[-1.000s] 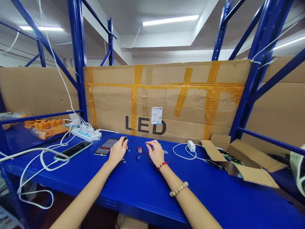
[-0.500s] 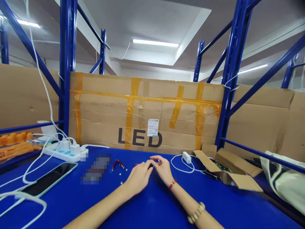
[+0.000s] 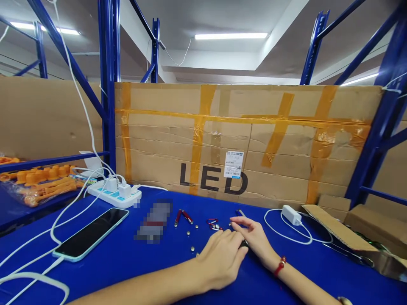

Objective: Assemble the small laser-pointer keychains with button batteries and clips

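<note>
Fingers of the left hand (image 3: 222, 259) were closed around a small dark piece (image 3: 244, 244) beside the half-curled right hand (image 3: 260, 242), whose hold was unclear; a slack pinch risked dropping it onto the counter (image 3: 140, 275).

On the table (image 3: 140, 262), the phone (image 3: 92, 234) and power strip (image 3: 114, 198) lie at frame left, the charger (image 3: 291, 215) at right. The left hand (image 3: 219, 259) and right hand (image 3: 258, 241) are lower centre, small parts (image 3: 217, 227) just beyond; the carton (image 3: 238, 140) stands behind, mid-frame.
</note>
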### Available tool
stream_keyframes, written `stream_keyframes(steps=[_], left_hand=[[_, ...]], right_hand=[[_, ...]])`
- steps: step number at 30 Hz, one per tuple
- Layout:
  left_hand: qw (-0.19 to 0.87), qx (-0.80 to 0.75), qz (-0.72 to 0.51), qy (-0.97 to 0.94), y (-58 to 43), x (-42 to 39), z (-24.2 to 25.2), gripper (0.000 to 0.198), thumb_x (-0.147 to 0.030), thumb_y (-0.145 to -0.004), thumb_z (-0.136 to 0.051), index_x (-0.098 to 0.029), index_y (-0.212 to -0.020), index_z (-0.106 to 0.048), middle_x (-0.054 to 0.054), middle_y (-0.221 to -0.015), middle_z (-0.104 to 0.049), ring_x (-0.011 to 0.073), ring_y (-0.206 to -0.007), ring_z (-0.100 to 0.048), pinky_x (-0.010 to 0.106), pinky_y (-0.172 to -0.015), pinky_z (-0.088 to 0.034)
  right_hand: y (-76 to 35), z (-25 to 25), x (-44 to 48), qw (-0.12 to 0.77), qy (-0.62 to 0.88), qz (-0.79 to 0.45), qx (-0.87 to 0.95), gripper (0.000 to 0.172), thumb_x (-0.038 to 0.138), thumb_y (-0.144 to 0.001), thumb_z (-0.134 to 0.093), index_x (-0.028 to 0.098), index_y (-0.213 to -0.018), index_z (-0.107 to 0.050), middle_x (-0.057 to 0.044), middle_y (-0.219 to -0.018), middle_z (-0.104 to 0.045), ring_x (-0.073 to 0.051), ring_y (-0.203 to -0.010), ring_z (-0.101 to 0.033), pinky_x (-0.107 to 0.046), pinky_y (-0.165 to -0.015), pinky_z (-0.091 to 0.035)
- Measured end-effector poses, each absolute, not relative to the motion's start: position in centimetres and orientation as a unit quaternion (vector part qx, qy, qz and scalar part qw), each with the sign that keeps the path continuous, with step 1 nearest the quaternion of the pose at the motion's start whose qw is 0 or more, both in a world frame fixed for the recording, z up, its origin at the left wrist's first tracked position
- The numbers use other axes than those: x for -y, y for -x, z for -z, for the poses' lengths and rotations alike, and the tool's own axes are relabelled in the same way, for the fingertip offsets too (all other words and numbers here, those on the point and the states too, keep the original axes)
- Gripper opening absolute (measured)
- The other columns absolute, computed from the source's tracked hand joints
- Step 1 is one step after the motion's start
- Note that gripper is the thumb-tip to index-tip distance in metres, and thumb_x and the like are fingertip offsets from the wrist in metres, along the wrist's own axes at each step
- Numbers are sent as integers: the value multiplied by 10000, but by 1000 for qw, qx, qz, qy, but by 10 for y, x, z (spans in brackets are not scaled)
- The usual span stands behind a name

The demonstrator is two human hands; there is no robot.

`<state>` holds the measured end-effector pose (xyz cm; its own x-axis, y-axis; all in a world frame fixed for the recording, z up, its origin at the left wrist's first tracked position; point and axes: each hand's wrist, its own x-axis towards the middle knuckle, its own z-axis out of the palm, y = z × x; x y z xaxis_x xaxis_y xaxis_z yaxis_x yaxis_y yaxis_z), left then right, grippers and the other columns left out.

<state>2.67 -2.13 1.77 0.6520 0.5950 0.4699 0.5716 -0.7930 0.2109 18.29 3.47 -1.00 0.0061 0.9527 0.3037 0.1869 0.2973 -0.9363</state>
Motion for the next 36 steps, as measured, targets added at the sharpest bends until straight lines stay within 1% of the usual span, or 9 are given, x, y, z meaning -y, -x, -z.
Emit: stream_keyframes(steps=[3, 7, 9, 15, 20, 24, 30, 33, 36], left_hand=[[32, -333, -287, -897, -27, 19, -18, 180, -214, -900, -292, -178, -852, -462, 54, -866, -584, 194, -807, -541, 322, -761, -422], [87, -371, -337, -861, -22, 16, -20, 224, -250, -916, -257, -197, -786, -431, 19, -768, -569, 157, -683, -532, 261, -649, -417], [95, -378, -348, -853, -20, 13, -18, 231, -269, -915, -258, -202, -767, -424, 8, -740, -559, 155, -661, -525, 255, -625, -407], [111, -354, -349, -860, -20, 8, -6, 226, -276, -905, -269, -189, -817, -458, 32, -797, -577, 167, -715, -535, 267, -657, -399], [127, -347, -371, -852, -23, 13, -8, 232, -263, -915, -271, -195, -804, -463, 1, -746, -558, 145, -693, -524, 239, -639, -379], [143, -330, -385, -850, -23, 17, -10, 229, -262, -906, -280, -192, -807, -475, 4, -735, -560, 140, -662, -519, 231, -615, -375], [144, -315, -372, -862, -18, 12, -6, 246, -276, -906, -280, -194, -807, -491, 3, -705, -566, 138, -622, -514, 221, -589, -370], [147, -302, -351, -874, -17, 11, -5, 263, -290, -907, -284, -196, -784, -496, 7, -699, -567, 141, -616, -508, 221, -586, -373], [159, -298, -335, -880, -18, 14, -4, 254, -284, -906, -300, -196, -810, -518, 12, -727, -592, 145, -637, -528, 222, -609, -386]], right_hand=[[-185, 5, -27, 533, 468, -400, 581, 478, 510, -550, -700, 135, -844, -656, -21, -630, -604, -28, -342, -328, -193, -340, -236], [-186, -10, -11, 559, 458, -432, 540, 501, 516, -539, -705, 142, -866, -644, -32, -718, -616, -4, -338, -284, -185, -334, -187], [-183, -17, -2, 561, 442, -432, 551, 494, 520, -554, -693, 135, -860, -644, -26, -681, -607, -3, -334, -284, -184, -333, -188], [-175, -27, 15, 527, 386, -402, 642, 322, 439, -649, -645, 140, -768, -632, 34, -510, -523, -24, -323, -342, -175, -334, -239], [-183, -36, 17, 544, 381, -358, 656, 255, 377, -675, -637, 142, -773, -638, 35, -517, -534, -25, -340, -350, -175, -348, -272], [-188, -36, 16, 510, 370, -361, 687, 222, 356, -681, -640, 146, -753, -639, 8, -608, -596, -28, -361, -390, -174, -355, -302], [-190, -36, 14, 440, 388, -412, 697, 181, 317, -636, -678, 142, -675, -653, 14, -562, -607, -33, -368, -413, -167, -362, -310], [-194, -39, 13, 394, 398, -450, 696, 151, 288, -613, -694, 141, -624, -661, 29, -502, -572, -38, -384, -426, -154, -356, -307], [-197, -39, 13, 355, 427, -469, 687, 126, 265, -621, -682, 141, -612, -664, 52, -425, -502, -32, -361, -405, -133, -317, -246]])
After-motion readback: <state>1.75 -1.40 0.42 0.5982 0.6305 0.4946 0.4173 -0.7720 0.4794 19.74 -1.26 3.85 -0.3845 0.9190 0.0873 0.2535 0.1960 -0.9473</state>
